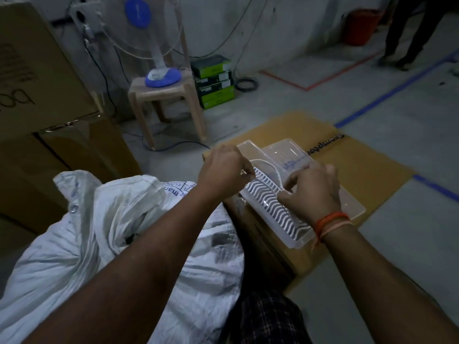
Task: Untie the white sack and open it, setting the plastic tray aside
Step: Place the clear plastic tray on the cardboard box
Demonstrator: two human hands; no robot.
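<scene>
A crumpled white woven sack with blue print lies at the lower left, under my left forearm. To its right a clear plastic tray with a white slatted insert rests on a brown carton. My left hand pinches the tray's near left edge, fingers closed on it. My right hand grips the slatted part near the tray's middle; an orange thread band circles that wrist. A second clear tray lies just behind, partly hidden by my hands.
Flattened cardboard covers the floor under the trays. Tall cartons stand at the left. A plastic stool carries a blue table fan, with green boxes beside it. A person's legs show at the far right. Cables trail over the floor.
</scene>
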